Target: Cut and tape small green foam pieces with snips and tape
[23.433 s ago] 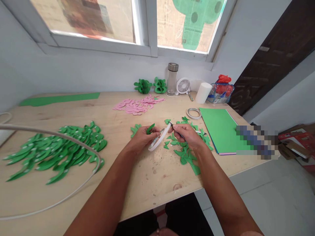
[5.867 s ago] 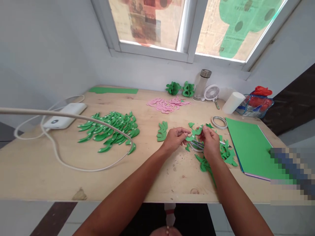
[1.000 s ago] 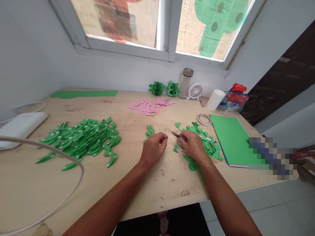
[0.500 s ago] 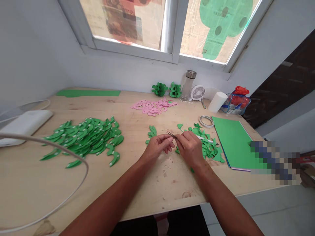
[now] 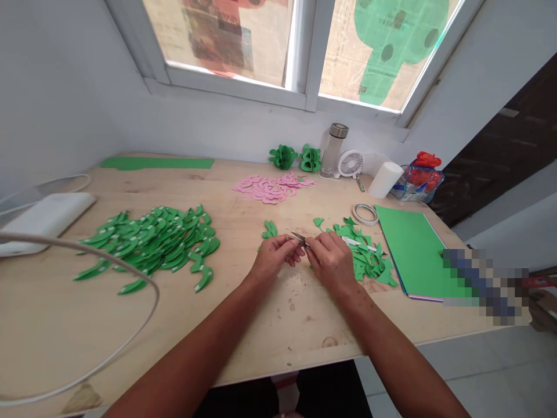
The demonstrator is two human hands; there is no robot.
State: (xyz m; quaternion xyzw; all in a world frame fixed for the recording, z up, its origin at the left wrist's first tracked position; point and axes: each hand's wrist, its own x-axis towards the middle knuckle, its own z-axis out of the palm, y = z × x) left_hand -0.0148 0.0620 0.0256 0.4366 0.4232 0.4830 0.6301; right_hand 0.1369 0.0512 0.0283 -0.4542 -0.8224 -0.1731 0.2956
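Note:
My right hand (image 5: pixel 334 256) is closed around small scissors (image 5: pixel 298 237), their thin metal blades pointing left. Close beside the blades, my left hand (image 5: pixel 273 255) is closed in a pinch, thumb against fingers; whatever it holds is too small or hidden to make out. Just beyond the left hand lie several green paper cutouts (image 5: pixel 269 229). Green paper scraps (image 5: pixel 369 264) are heaped to the right of my right hand, with a white pen-like stick (image 5: pixel 359 243) among them. A large pile of curved green paper pieces with white patches (image 5: pixel 161 238) lies to the left.
Pink paper cutouts (image 5: pixel 272 188) lie at the back, before two green paper ornaments (image 5: pixel 282 157). A glass bottle (image 5: pixel 334 151), small fan (image 5: pixel 350 164), white roll (image 5: pixel 385 180) and tape roll (image 5: pixel 365 214) stand right. Green sheets (image 5: pixel 418 252) lie at right; a cable (image 5: pixel 148 313) crosses the left.
The scissors' blades have shifted slightly left and now show wider. My left hand has moved a little left and up, while my right hand stays almost in place.

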